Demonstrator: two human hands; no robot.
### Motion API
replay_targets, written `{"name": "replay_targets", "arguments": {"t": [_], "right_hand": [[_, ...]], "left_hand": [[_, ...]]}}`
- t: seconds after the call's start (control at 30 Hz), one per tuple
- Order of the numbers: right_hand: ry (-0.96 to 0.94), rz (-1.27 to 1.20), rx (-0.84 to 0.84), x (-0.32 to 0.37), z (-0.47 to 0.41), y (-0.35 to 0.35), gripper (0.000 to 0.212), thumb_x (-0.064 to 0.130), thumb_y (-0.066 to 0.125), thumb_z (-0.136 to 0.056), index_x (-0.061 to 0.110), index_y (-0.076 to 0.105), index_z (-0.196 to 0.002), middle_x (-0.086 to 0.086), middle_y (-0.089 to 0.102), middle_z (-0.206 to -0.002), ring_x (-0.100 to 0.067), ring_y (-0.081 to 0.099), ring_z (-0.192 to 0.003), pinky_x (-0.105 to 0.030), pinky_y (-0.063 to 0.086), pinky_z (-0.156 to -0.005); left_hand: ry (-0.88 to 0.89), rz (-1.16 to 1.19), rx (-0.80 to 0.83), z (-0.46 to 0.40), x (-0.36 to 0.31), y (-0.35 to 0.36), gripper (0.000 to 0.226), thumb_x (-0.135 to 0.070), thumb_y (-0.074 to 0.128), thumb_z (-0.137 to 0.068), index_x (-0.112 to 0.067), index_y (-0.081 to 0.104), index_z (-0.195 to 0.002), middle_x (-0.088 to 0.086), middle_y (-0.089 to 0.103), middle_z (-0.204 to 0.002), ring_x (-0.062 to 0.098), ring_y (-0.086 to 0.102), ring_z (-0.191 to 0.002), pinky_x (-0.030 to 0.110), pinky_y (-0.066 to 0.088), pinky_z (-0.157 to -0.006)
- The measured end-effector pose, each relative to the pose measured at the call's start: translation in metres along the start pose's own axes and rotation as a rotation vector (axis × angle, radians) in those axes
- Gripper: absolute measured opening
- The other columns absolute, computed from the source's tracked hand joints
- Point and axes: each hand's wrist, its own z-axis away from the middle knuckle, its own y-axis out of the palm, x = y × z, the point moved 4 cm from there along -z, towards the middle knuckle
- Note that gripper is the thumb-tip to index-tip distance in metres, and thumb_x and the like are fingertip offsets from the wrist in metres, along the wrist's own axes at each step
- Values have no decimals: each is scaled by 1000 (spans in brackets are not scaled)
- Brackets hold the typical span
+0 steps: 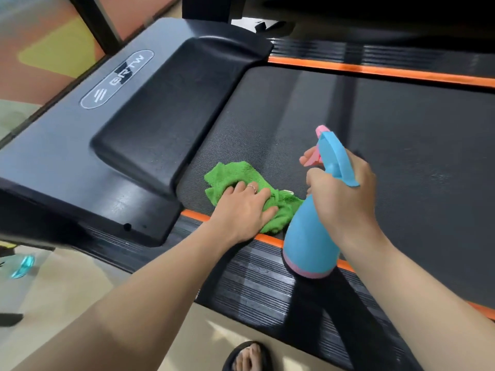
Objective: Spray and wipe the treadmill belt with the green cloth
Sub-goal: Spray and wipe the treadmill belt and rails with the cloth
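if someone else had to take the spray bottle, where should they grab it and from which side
Probably the wide lower body of the blue spray bottle, coming from the near side over the ribbed side rail. The right hand already wraps the narrow neck with a finger on the pink trigger, and the left hand with the green cloth crowds the bottle's left.

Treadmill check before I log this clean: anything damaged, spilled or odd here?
One oddity: the logo badge on the grey motor cover has a dark patch over its middle letters, like tape or wear. Otherwise nothing stands out: the belt shows no puddle, the green cloth lies under the left hand, and the right hand holds the spray bottle.
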Motion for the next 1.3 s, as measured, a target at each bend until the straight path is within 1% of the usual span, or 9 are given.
{"name": "replay_targets", "arguments": {"t": [0.1,0.27,0.47,0.57,0.67,0.77,0.97,1.13,1.3], "right_hand": [[24,-50,1,-5,-5,6,34,15,52,-68,26,73,-92,17,73,-87,-14,63,-74,-47,59,-82],[59,-44,38,-9,-12,8,49,19,52,-69,45,73,-105,20,71,-81,-21,63,-72,-50,59,-83],[100,-60,54,-12,-19,13,41,21,52,-68,46,72,-94,24,69,-72,-17,61,-67,-39,56,-75],[61,-43,72,-11,-21,14,50,22,52,-67,65,66,-90,23,71,-79,-19,64,-71,-41,58,-81],[32,-27,73,-9,-17,10,57,21,51,-67,45,72,-115,27,68,-76,-18,62,-72,-44,59,-85],[20,-7,81,-8,-12,8,54,22,50,-67,40,71,-113,29,70,-86,-15,62,-77,-46,58,-88],[-63,106,116,6,-11,8,44,22,47,-65,25,73,-100,12,72,-85,-15,60,-79,-37,54,-85],[-255,305,195,8,-10,0,31,22,49,-65,23,68,-89,1,73,-82,-35,64,-87,-43,54,-78],[-419,426,123,-2,-10,-6,25,21,49,-69,17,63,-89,0,56,-62,-32,52,-63,-41,50,-55]], "left_hand": [[3,-33,-94,-7,31,-1,37,-48,35,-100,-18,56,-105,7,59,-113,32,54,-105,42,40,-84],[-411,-12,-85,-9,119,-5,35,-43,36,-101,-14,55,-96,14,63,-108,37,58,-103,46,44,-83],[100,227,-5,8,-4,6,28,-47,43,-94,-22,44,-81,8,63,-90,33,58,-87,40,38,-69],[105,159,-84,-3,8,2,26,-46,45,-95,-22,45,-83,8,64,-93,33,59,-89,41,42,-73],[-159,46,-145,-20,59,1,28,-40,46,-97,-16,55,-86,13,66,-96,36,62,-90,43,46,-74],[-401,86,-186,-11,99,-4,31,-39,42,-99,-14,53,-84,17,67,-96,40,62,-90,45,47,-74],[94,315,-32,22,17,6,33,-50,34,-95,-21,40,-79,12,60,-80,36,57,-78,44,44,-69],[27,281,-164,18,24,6,33,-45,41,-97,-19,42,-77,6,57,-74,32,55,-74,43,43,-65],[-31,294,-164,17,22,5,34,-45,45,-96,-22,36,-74,0,55,-72,28,54,-75,41,41,-67]]}}
